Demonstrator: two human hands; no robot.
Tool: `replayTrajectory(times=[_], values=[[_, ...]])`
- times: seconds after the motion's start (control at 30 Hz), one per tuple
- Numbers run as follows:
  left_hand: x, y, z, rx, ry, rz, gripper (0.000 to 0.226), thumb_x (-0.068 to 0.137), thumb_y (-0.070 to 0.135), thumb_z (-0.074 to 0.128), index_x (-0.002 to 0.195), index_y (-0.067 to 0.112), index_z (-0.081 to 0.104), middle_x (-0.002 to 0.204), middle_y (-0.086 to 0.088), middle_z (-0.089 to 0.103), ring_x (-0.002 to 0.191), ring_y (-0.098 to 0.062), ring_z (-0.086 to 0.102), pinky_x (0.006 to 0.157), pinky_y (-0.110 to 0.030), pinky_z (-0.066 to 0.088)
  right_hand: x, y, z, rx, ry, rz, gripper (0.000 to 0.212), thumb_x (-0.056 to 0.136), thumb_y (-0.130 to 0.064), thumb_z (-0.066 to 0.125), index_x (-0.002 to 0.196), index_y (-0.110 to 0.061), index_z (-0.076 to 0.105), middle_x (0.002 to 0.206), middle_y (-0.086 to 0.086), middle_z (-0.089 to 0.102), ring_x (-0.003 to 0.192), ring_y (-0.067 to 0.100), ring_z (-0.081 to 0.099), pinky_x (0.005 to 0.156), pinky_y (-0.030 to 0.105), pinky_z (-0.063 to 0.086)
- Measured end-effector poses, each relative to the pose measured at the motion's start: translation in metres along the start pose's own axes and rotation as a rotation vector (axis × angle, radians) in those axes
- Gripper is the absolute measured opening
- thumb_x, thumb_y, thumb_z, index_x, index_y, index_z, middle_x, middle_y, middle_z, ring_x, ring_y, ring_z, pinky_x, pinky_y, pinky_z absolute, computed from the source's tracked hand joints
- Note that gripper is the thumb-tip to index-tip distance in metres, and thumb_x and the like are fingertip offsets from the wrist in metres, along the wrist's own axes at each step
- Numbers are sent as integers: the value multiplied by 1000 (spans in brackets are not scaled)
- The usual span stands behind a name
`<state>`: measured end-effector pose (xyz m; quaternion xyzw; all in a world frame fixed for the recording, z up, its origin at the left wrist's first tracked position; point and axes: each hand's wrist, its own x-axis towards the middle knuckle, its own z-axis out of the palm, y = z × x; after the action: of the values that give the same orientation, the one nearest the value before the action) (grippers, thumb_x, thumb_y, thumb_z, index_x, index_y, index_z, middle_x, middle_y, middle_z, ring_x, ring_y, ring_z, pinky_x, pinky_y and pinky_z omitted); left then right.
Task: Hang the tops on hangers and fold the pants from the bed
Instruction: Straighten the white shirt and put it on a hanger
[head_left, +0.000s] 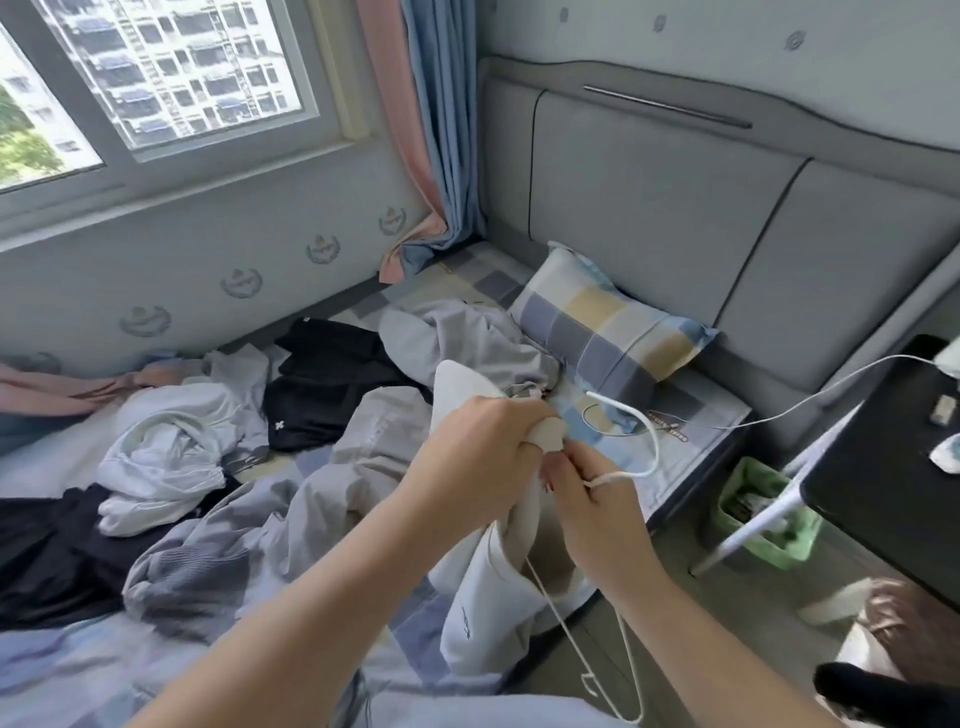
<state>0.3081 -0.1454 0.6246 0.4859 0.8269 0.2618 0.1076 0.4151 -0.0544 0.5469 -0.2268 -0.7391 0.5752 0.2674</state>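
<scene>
**Item: white top (483, 613), being hung.** It is held in the air over the near edge of the bed (156, 675) and drapes down from both hands.

**Left hand (483, 452):** fingers curled tight round a bunched fold at the top of the garment, probably the neck or a shoulder; the wad hides which.

**Right hand (587, 499):** pinches the white wire hanger (655, 447) just below its hook. The hook curls up and away, and the hanger's frame runs down beside and behind the cloth.

**Still on the bed:** a black garment (332, 389), a grey garment (467, 338) and a crumpled white garment (166, 457), in a loose heap beside the checked pillow (608, 327). A dark table (883, 467) stands to the right, off the bed.

**Handling note for this step:**
- Keep the hook pinched steady, so the wire does not swing.
- Loosen the left hand's wad enough to find the neck opening.
- Feed one hanger arm into a shoulder, then draw the cloth over the other arm.
- Check that both shoulder seams sit on the wire before letting go; thin wire lets a lopsided top slide off.
</scene>
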Motion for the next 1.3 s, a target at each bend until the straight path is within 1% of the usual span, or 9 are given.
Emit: replayTrajectory(times=[0.13,0.37,0.57,0.7,0.83,0.9,0.97,1.07,1.3], values=[[-8,-9,6,5,-27,-28,17,89,11,49,82,16,64,68,5,59,64,-14,51,60,-32,44,-7,8,2,79,-28,-78,35,101,-26,50,68,-14,49,58,-5,42,54,6,37,53,16,31],[-12,-18,1,-37,-50,15,21,94,11,47,96,12,68,86,2,68,84,-16,58,77,-37,47,5,12,13,131,-185,7,33,98,-24,51,67,-31,55,56,-14,42,54,4,36,52,13,31],[-19,-41,-9,262,-15,109,47,85,60,52,126,39,61,108,14,46,105,-12,42,90,-29,33,14,6,-1,250,-231,-17,35,94,-37,57,73,-9,56,55,3,37,51,21,29,47,40,20],[-12,-69,-31,386,96,219,37,84,58,66,117,40,68,131,10,53,129,-22,43,111,-46,30,26,-9,-16,134,-324,-112,30,98,-23,53,73,-9,64,52,-13,48,48,2,40,48,15,31],[-10,-91,-37,413,77,287,44,102,49,34,99,21,68,91,9,65,81,-22,63,69,-36,50,38,-23,-26,-46,-292,-201,36,99,-34,56,64,-32,65,48,-7,40,46,5,36,48,22,32],[-14,-94,-33,364,87,277,47,101,50,32,95,18,65,86,8,64,71,-22,61,55,-38,51,46,-24,-32,-169,-210,-248,53,97,-53,52,59,-16,57,49,-3,35,45,7,31,47,27,32],[-17,-96,-28,275,95,260,44,98,52,35,96,20,65,86,11,65,71,-19,60,54,-39,52,52,-19,-37,-259,-168,-228,74,92,-69,43,64,-2,53,48,-9,38,45,7,34,49,22,31],[-15,-94,-23,149,57,215,42,97,55,39,97,22,65,83,12,63,75,-18,58,63,-39,51,51,-8,-37,-269,-104,-135,58,93,-60,42,65,-12,58,55,-12,53,52,6,48,57,28,39],[-21,-82,1,96,-89,192,28,92,47,66,86,26,50,68,14,42,67,-20,47,58,-35,40,44,-13,-18,-255,-36,-214,68,98,-55,36,60,-1,51,53,11,50,54,27,49,57,42,41]])
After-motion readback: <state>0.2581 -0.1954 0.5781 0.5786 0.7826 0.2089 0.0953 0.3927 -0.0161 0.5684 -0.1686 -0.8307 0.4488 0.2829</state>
